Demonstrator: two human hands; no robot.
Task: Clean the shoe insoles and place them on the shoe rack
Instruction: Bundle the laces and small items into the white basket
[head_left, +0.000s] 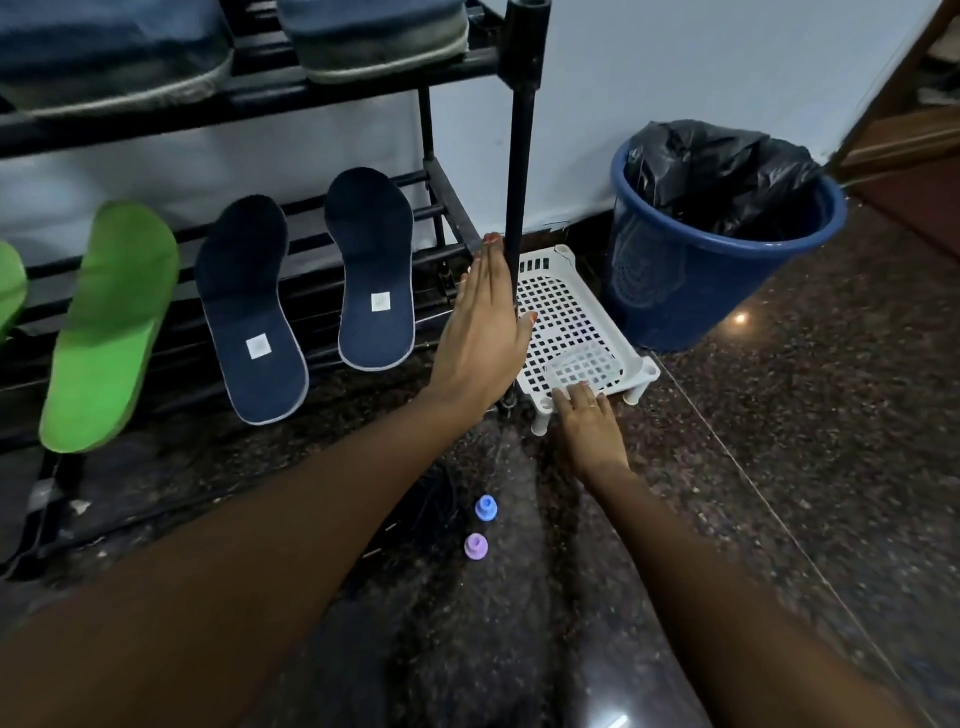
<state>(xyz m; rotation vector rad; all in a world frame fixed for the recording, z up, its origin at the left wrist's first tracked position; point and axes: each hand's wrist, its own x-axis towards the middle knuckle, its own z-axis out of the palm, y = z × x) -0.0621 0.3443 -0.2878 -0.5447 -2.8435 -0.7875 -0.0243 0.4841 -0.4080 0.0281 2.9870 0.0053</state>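
Note:
Two dark blue insoles (249, 312) (373, 270) lean side by side on the low bars of the black shoe rack (519, 156). A green insole (111, 327) leans to their left, and the edge of another green insole (9, 291) shows at the frame's left border. My left hand (485, 332) is flat with straight fingers beside the rack's front right post, holding nothing. My right hand (589, 421) rests with straight fingers on the near edge of a white perforated tray (566, 306) on the floor.
A blue bin (722, 260) lined with a black bag stands right of the tray by the wall. Two small caps, blue (487, 507) and purple (476, 545), lie on the dark speckled floor. Shoes (379, 36) sit on the rack's upper shelf.

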